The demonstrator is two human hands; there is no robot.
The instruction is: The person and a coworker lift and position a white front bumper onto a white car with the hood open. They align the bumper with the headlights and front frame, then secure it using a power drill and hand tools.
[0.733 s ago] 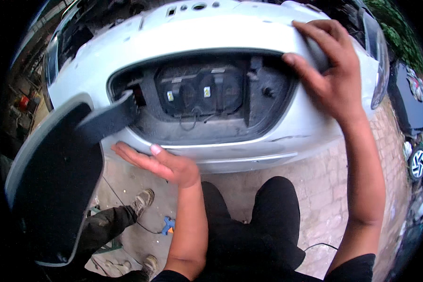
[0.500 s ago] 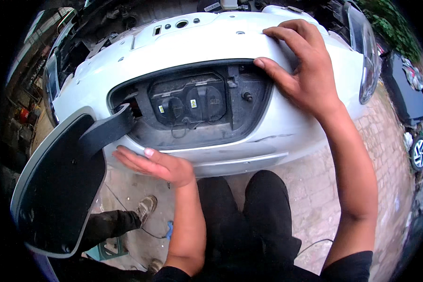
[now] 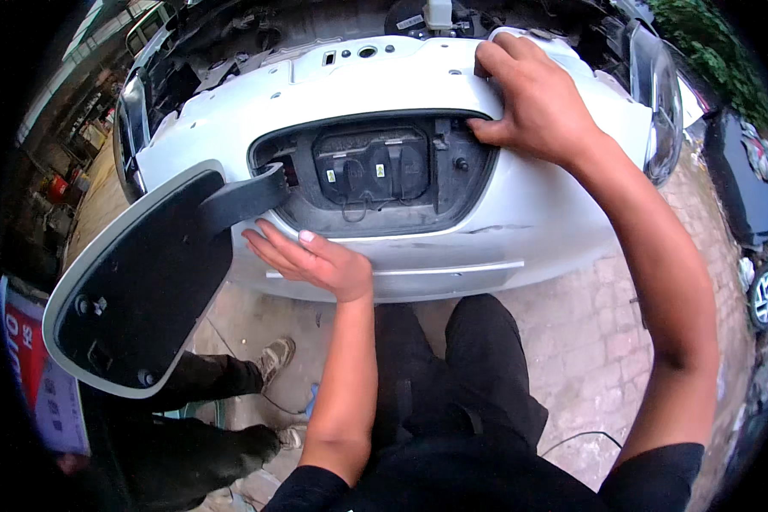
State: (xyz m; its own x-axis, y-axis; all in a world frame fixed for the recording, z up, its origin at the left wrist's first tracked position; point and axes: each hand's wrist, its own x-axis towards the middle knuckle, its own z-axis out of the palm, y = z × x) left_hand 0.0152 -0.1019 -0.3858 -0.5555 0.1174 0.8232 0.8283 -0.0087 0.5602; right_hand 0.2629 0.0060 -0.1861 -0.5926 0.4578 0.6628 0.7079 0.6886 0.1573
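The white bumper [image 3: 563,226] spans the far middle, its flap [image 3: 145,282] already open at left, socket caps [image 3: 407,169] on. The left hand [image 3: 316,263] lies flat, open, below; the right hand [image 3: 542,101] curls at upper right, grip unclear.

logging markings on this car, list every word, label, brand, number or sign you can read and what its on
Wording is not copied here.
Red-and-purple printed panel at left: large pale letters, partly cut off at the rim.
Two small white-and-yellow stickers on black plastic caps: too small to read.
White rectangular label on a black rounded part in the engine bay: too small to read.
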